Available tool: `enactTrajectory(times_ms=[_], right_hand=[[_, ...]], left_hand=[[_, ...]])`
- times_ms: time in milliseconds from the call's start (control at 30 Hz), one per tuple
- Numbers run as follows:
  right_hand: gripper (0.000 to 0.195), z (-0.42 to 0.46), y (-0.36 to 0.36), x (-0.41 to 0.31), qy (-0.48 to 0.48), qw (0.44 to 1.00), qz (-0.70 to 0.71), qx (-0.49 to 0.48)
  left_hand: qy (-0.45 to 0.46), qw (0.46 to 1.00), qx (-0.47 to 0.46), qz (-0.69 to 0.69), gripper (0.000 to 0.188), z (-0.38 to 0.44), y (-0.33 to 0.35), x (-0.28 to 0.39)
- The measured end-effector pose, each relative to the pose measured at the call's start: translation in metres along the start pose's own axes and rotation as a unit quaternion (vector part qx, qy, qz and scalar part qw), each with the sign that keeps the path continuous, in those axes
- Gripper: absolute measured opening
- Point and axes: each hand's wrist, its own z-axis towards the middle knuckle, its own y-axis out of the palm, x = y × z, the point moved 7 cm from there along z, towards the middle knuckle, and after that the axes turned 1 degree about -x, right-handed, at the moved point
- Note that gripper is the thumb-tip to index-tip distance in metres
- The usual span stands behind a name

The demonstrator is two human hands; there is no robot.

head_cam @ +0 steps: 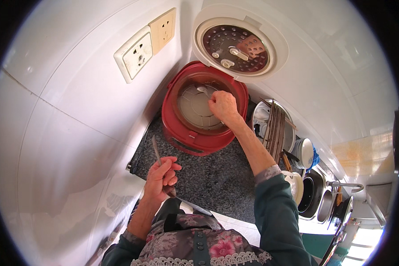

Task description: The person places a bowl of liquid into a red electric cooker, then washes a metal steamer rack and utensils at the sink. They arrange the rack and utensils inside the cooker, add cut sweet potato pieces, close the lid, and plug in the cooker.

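Observation:
A red rice cooker (204, 144) stands on the dark speckled countertop, its white-rimmed lid (279, 50) raised against the wall. Inside the cooker a round wire rack (199, 105) lies over a pale surface. My right hand (223, 105) reaches over the pot with fingers closed on a spoon (202, 89), whose bowl points to the pot's far side; most of its handle is hidden. In front of the cooker, my left hand (162, 176) grips a metal utensil (156, 148), its thin end pointing up and its wider end emerging below the palm.
To the cooker's right is a metal tray (291, 133) with wooden chopsticks (275, 128) across it. Beyond are stacked bowls (304, 153), a pale basin (296, 188) and a sink (314, 196) with a faucet (347, 184). Wall sockets (134, 55) sit at upper left; a black cord (141, 151) runs below.

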Motion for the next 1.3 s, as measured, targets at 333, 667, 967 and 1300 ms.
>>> enactTrajectory(times_ms=[333,667,967,1300], right_hand=[[0.016,0.000,0.005,-0.005,0.009,0.999,-0.030,-0.030],[0.019,-0.004,-0.004,-0.004,0.027,0.999,-0.011,-0.044],[0.020,-0.007,-0.008,-0.004,0.016,0.999,0.019,-0.026],[0.015,-0.042,-0.065,-0.011,0.025,0.986,0.141,0.091]], left_hand=[[-0.006,1.000,-0.014,0.004,0.017,0.003,0.001,-0.003],[0.050,0.981,-0.032,0.184,0.031,0.007,0.033,0.025],[0.139,0.950,-0.074,0.270,0.040,0.015,0.063,0.050],[0.184,0.826,-0.121,0.518,0.029,0.051,0.138,0.091]])
